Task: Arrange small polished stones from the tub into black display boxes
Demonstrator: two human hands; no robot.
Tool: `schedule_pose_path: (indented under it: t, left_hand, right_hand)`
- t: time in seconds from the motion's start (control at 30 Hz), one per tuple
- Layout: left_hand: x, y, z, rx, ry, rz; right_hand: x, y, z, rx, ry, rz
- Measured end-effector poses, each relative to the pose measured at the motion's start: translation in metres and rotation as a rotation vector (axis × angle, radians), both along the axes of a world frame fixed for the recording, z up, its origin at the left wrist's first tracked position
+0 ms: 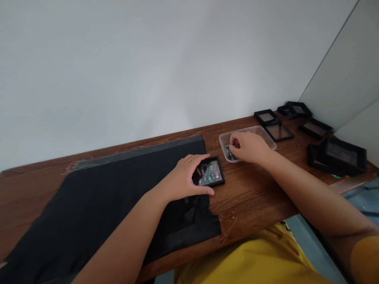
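Black-framed display case [209, 172] lies between the desk [251, 193] edges, front and back; left hand [185, 177], spread wide, curves around it. Right hand [247, 146], fingertips pinched, dips into plastic container [269, 139], grip's contents unclear.

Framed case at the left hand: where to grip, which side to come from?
Probably best by the near and far rims of the case, coming from the left, as the left hand does. It lies flat, its opaque rims are straight, and that keeps fingers off the clear window.
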State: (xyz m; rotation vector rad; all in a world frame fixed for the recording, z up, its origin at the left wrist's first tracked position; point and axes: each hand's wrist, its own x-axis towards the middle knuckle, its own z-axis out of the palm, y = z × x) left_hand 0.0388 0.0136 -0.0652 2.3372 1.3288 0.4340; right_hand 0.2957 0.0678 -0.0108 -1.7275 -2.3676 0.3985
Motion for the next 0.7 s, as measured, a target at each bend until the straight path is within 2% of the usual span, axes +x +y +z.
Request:
schedule_pose_path:
  t: [0.7]
  left_hand:
    - [0.0061, -0.0016, -0.0017, 0.01, 0.016, 0.043]
  right_hand:
    - [-0.0007, 0.001, -0.0018, 0.008, 0.033, -0.004]
